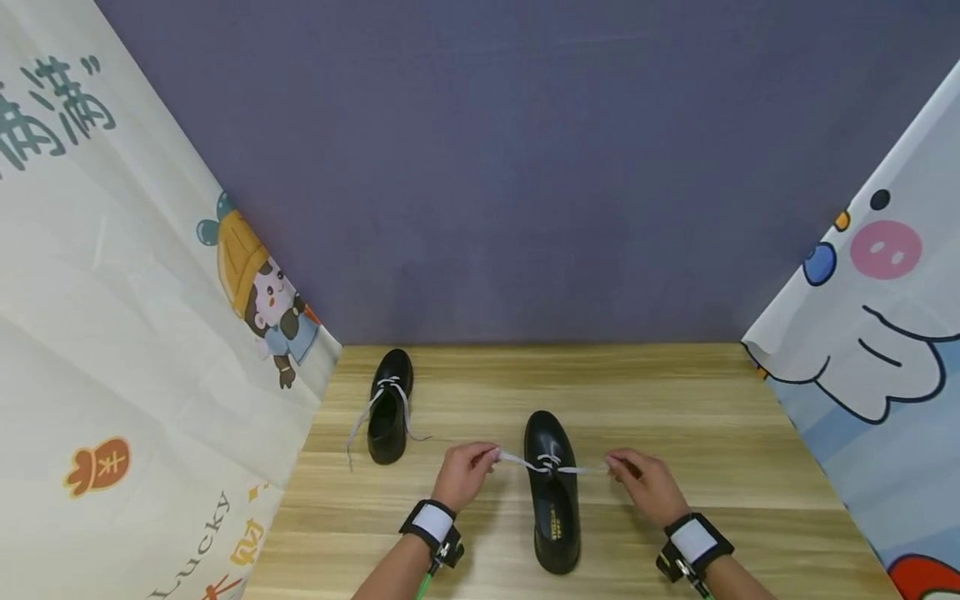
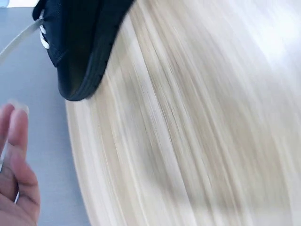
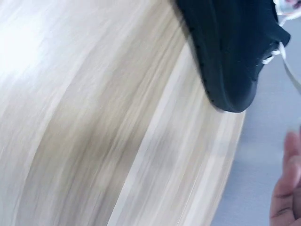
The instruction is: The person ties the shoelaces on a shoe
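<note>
A black leather shoe (image 1: 553, 487) rests on the wooden tabletop, its toe pointing away from me. From its eyelets a white shoelace (image 1: 585, 470) runs out to both sides. On the left, my left hand (image 1: 462, 473) pinches one lace end between thumb and fingers. The other end is pinched by my right hand (image 1: 648, 483), to the right of the shoe. Both lace ends are drawn outward, off the shoe. In the left wrist view the shoe (image 2: 80, 47) and part of the left hand (image 2: 19, 179) show; the right hand (image 3: 287, 188) is partly cut off in the right wrist view.
A second black shoe (image 1: 387, 437) with loose white laces stands farther back at the left. Behind the wooden table (image 1: 660, 392) rises a dark grey-blue backdrop (image 1: 480, 183). Printed cloths hang at the left (image 1: 135, 317) and right (image 1: 847, 358).
</note>
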Tool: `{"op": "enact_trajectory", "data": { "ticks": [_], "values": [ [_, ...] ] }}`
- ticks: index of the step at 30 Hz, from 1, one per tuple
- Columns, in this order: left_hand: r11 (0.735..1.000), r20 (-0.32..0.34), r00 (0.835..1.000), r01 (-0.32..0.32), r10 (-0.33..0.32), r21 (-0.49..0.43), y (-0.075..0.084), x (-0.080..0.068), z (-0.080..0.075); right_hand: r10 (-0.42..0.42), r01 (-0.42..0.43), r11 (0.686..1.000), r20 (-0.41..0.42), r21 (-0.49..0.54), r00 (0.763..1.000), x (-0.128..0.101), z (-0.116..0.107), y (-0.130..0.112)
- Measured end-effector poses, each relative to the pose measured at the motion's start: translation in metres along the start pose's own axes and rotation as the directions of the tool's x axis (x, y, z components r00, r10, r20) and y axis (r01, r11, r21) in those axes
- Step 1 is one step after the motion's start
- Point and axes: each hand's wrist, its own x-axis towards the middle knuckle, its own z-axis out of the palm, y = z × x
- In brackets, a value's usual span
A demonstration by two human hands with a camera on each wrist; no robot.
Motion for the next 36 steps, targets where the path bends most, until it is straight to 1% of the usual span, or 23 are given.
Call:
{"op": "enact_trajectory", "data": {
  "ticks": [3, 5, 6, 7, 8, 10, 13, 15, 16, 17, 19, 20, 21, 23, 24, 28, 32, 33, 35, 36],
  "values": [
    [0.995, -0.042, 0.999, 0.007, -0.012, -0.099, 0.003, 0.002, 0.006, 0.022, -0.021, 0.999, -0.039, 0.028, 0.999, 0.001, 0.002, -0.004],
    [0.980, -0.067, 0.997, 0.015, -0.029, -0.199, 0.005, 0.004, 0.011, 0.039, -0.033, 0.996, -0.063, 0.086, 0.997, 0.003, 0.003, -0.007],
    [0.965, -0.072, 0.997, 0.021, -0.041, -0.260, 0.007, 0.005, 0.013, 0.043, -0.033, 0.991, -0.075, 0.130, 0.996, 0.003, 0.004, -0.008],
    [0.945, -0.071, 0.996, 0.033, -0.060, -0.325, 0.008, 0.006, 0.016, 0.048, -0.032, 0.983, -0.084, 0.182, 0.995, 0.004, 0.005, -0.010],
    [0.921, -0.063, 0.995, 0.045, -0.075, -0.387, 0.010, 0.008, 0.017, 0.054, -0.030, 0.970, -0.092, 0.241, 0.994, 0.005, 0.006, -0.011],
    [0.879, -0.041, 0.994, 0.066, -0.097, -0.472, 0.015, 0.009, 0.020, 0.053, -0.011, 0.935, -0.109, 0.353, 0.993, 0.007, 0.008, -0.013],
    [0.828, -0.010, 0.992, 0.098, -0.124, -0.552, 0.021, 0.011, 0.022, 0.027, 0.036, 0.858, -0.116, 0.512, 0.993, 0.009, 0.010, -0.017],
    [0.799, 0.007, 0.988, 0.131, -0.156, -0.587, 0.025, 0.012, 0.023, 0.023, 0.046, 0.820, -0.114, 0.570, 0.993, 0.011, 0.011, -0.020],
    [0.782, 0.014, 0.984, 0.149, -0.177, -0.605, 0.026, 0.012, 0.023, 0.025, 0.046, 0.809, -0.112, 0.586, 0.993, 0.012, 0.011, -0.021],
    [0.762, 0.021, 0.980, 0.168, -0.198, -0.626, 0.028, 0.013, 0.024, 0.034, 0.039, 0.804, -0.111, 0.594, 0.993, 0.012, 0.011, -0.022],
    [0.733, 0.034, 0.970, 0.205, -0.241, -0.649, 0.029, 0.014, 0.025, 0.061, 0.013, 0.814, -0.107, 0.580, 0.992, 0.013, 0.012, -0.024],
    [0.723, 0.043, 0.964, 0.225, -0.261, -0.653, 0.029, 0.015, 0.026, 0.076, -0.003, 0.823, -0.105, 0.568, 0.992, 0.014, 0.012, -0.025],
    [0.716, 0.052, 0.960, 0.242, -0.276, -0.655, 0.030, 0.015, 0.026, 0.089, -0.015, 0.825, -0.104, 0.564, 0.991, 0.015, 0.013, -0.025],
    [0.711, 0.068, 0.955, 0.261, -0.289, -0.653, 0.031, 0.017, 0.027, 0.101, -0.028, 0.829, -0.099, 0.559, 0.990, 0.016, 0.014, -0.027],
    [0.713, 0.075, 0.954, 0.269, -0.291, -0.647, 0.031, 0.017, 0.028, 0.095, -0.024, 0.828, -0.097, 0.560, 0.991, 0.017, 0.015, -0.027],
    [0.710, 0.075, 0.955, 0.263, -0.286, -0.653, 0.033, 0.021, 0.029, 0.044, 0.026, 0.804, -0.103, 0.594, 0.994, 0.023, 0.016, -0.030],
    [0.701, 0.062, 0.958, 0.247, -0.279, -0.669, 0.036, 0.025, 0.032, 0.003, 0.072, 0.757, -0.114, 0.649, 0.993, 0.028, 0.018, -0.035],
    [0.697, 0.062, 0.960, 0.243, -0.275, -0.675, 0.036, 0.026, 0.032, -0.003, 0.079, 0.743, -0.114, 0.664, 0.993, 0.030, 0.018, -0.036],
    [0.693, 0.060, 0.961, 0.237, -0.270, -0.681, 0.038, 0.027, 0.033, -0.021, 0.101, 0.705, -0.122, 0.702, 0.992, 0.033, 0.020, -0.039],
    [0.690, 0.064, 0.960, 0.243, -0.274, -0.682, 0.040, 0.028, 0.034, -0.022, 0.102, 0.696, -0.121, 0.710, 0.992, 0.034, 0.020, -0.040]
  ]
}}
